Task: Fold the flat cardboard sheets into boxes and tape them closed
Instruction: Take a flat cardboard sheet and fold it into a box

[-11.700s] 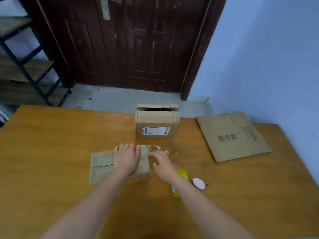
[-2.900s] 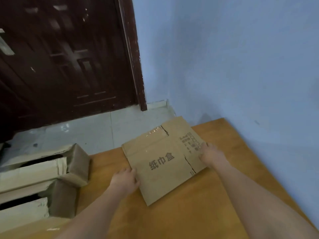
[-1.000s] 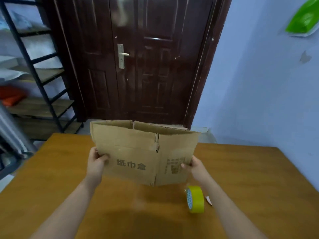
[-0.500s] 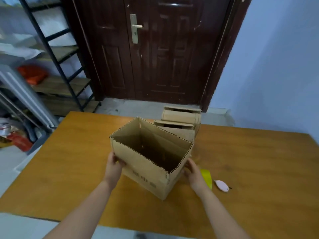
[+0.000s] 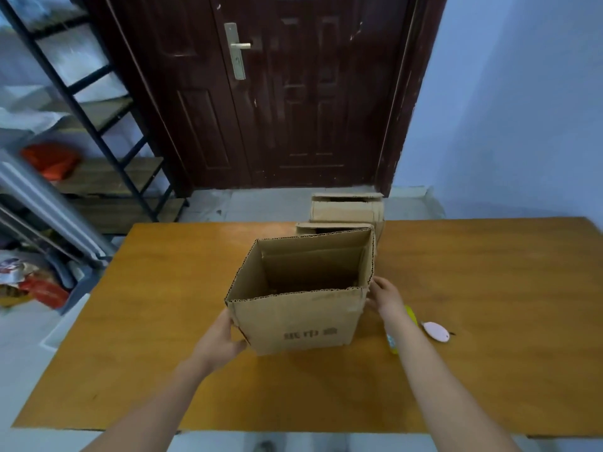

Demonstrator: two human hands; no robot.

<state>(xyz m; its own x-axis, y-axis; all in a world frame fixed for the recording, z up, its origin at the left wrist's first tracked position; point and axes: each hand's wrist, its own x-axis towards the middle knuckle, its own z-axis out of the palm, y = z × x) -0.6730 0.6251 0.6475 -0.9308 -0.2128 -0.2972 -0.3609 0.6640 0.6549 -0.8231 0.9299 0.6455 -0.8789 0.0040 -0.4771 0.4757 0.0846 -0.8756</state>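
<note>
1. The opened brown cardboard box [image 5: 301, 295] stands mid-table; the left hand [image 5: 219, 342] grips its near-left corner, and the right hand [image 5: 385, 296] apparently presses its right wall.
2. Uneven pressure could collapse it flat.
3. The right forearm could knock the yellow tape roll [image 5: 393, 344] toward the wooden table's [image 5: 489, 288] near edge.

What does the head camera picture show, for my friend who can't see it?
Two hands, left hand and right hand, hold an open cardboard box upright on a wooden table. Two finished boxes are stacked behind it.
</note>
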